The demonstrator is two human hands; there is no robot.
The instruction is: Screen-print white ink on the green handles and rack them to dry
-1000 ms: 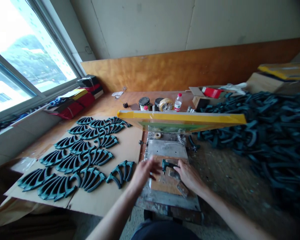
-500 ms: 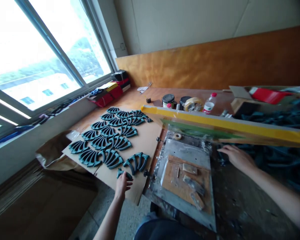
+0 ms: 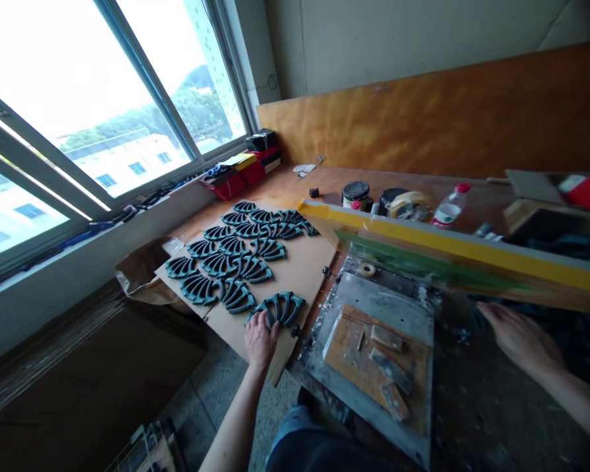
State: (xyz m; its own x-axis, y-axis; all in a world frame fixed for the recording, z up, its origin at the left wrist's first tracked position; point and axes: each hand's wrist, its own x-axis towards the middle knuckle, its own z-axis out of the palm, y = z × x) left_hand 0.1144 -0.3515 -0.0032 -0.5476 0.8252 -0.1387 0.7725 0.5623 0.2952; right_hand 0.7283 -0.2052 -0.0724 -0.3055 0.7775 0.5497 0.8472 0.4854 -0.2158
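Note:
On a cardboard sheet lie fan-shaped rows of dark green curved pieces. My left hand is at the left end of the nearest row, its fingers closed on a curved piece that they mostly hide. Over on the right, my right hand is beside a dark heap of similar-looking pieces. Its fingers are together and bent down, and what lies under the fingertips is too dark to make out.
Between my hands is a metal plate with a wooden board and small blocks. A long yellow-edged bar crosses behind it. Cans, a tape roll, a bottle and an opened carton stand beyond.
My left hand has brought a curved piece up against the left end of the nearest row. My right hand remains by the dark heap. The view has turned slightly left.

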